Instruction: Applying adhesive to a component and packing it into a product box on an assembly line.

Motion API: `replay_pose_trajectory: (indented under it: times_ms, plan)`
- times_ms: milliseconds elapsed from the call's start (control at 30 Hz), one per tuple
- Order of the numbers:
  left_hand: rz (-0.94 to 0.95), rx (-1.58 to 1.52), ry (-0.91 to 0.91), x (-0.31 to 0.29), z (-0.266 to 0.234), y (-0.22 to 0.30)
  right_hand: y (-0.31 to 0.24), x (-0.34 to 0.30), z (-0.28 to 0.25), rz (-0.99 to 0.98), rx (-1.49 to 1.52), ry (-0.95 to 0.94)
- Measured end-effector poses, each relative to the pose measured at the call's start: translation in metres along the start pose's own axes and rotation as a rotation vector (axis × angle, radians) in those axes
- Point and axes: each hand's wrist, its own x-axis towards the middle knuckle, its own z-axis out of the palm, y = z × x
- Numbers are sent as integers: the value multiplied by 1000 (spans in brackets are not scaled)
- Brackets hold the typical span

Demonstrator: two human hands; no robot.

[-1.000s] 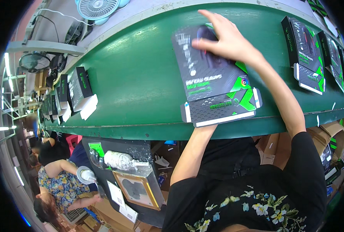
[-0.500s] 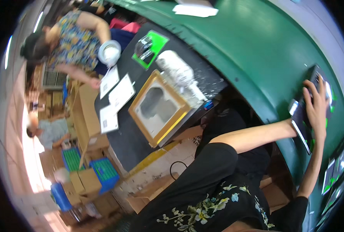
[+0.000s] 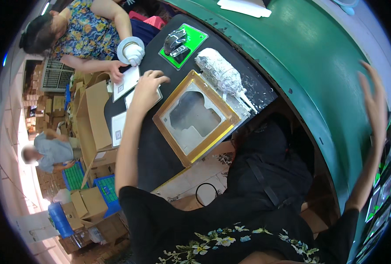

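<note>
My left hand is over the white cards at the near side of the black table, fingers apart and bent to the right, nothing visible in it. Part of a white card shows beneath it; contact cannot be made out. My right hand is raised above the green table's right side, fingers spread and slightly blurred, holding nothing. Between my arms lies a brown-edged frame with a cut-out window. Beside it rests a white-crusted bottle with a pointed nozzle. Farther off, a black computer mouse lies on a green card.
A co-worker's bare hand touches another white card; a white ring-shaped thing surrounds their gloved hand. Another white card lies near the table's left edge. Packages line the right rim. Cardboard boxes stand left.
My left hand has swung from the right side across to the white cards. My right hand has let go of the dark package and lifted. The co-worker's hands have drawn together.
</note>
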Motion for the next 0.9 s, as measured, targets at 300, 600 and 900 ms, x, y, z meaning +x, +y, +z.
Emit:
replay_pose_trajectory:
  times_ms: [300,600,900]
  plan:
    - [186,466,-365,16,-26,-24,-224,51,159,-301,397,-518]
    - [-298,72,364,-123,-121,31,-214,75,191,10,627,-806]
    - [-818,-1358,660,-151,21,79,-183,101,122,-95,1559,-518]
